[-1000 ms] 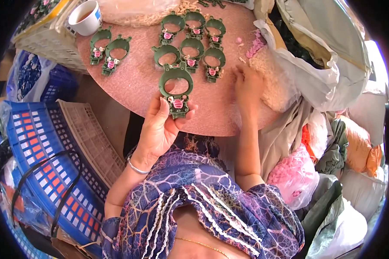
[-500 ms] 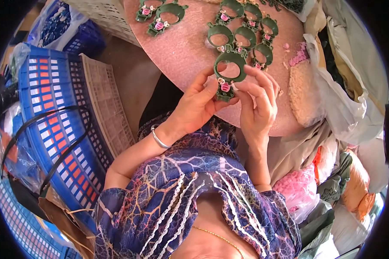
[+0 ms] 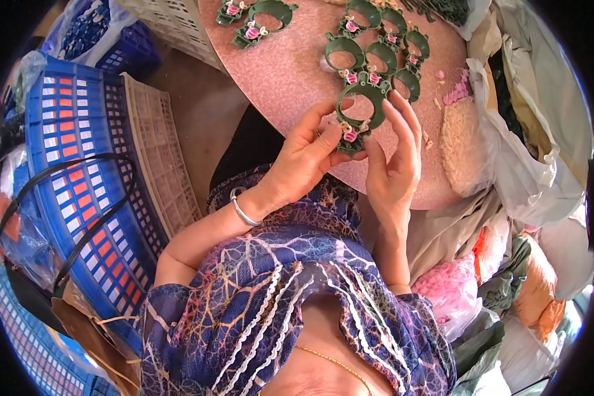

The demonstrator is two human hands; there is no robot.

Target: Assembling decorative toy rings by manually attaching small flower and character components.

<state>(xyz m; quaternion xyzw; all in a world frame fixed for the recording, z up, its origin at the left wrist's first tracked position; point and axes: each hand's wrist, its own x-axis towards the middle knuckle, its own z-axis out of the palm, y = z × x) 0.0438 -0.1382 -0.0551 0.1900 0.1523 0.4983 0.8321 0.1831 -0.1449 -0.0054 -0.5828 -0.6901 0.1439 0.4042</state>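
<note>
Holding a green ring ornament [image 3: 358, 113] above the round pink bench [image 3: 290, 66], your left hand [image 3: 303, 158] and right hand [image 3: 393, 165] — fingers clamped on it — sit near finished rings [image 3: 376, 53].

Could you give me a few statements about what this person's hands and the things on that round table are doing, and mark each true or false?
1. Both hands hold one green ring. True: the left hand and the right hand both grip it.
2. The held ring carries a small pink flower. True.
3. The round pink table bears only that one ring. False: more green rings lie on it.
4. The left wrist is bare. False: it wears a silver bangle.
5. A blue crate stands at the person's left. True.
</note>
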